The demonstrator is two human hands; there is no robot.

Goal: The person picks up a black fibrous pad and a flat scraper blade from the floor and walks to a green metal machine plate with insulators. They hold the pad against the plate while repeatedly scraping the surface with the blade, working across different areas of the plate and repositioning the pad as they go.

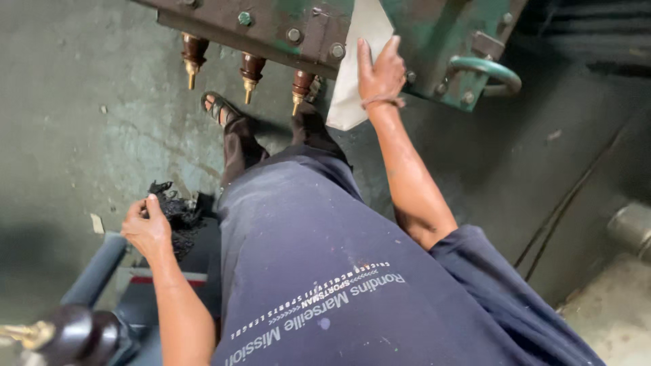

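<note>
Machinery fills the top of the view: a rusty green and brown metal housing (434,34), bolted along its edge, with three brown bushings (249,71) tipped in brass hanging from its lower rim at eleven to twelve o'clock and a green loop handle (489,69) at one o'clock. It looks very heavy and rigid, not a thing to be shifted by hand; the loop handle would be the only sound place to grip it. Below it lies the worn concrete floor (81,122), where a sandalled foot (218,107) stands at eleven o'clock. Against the housing at twelve o'clock the right hand (381,71) lies flat, fingers spread, pressing a pale sheet (352,74) of paper or cloth to the metal. The sheet seems light, thin and limp, so it is likely to slip unless held by a flat palm or pinched at an edge. At eight o'clock the left hand (146,227) has its fingers curled loosely, fingertips touching a black wad of rag (178,213), soft, frayed and probably greasy, best taken in a bunch.
</note>
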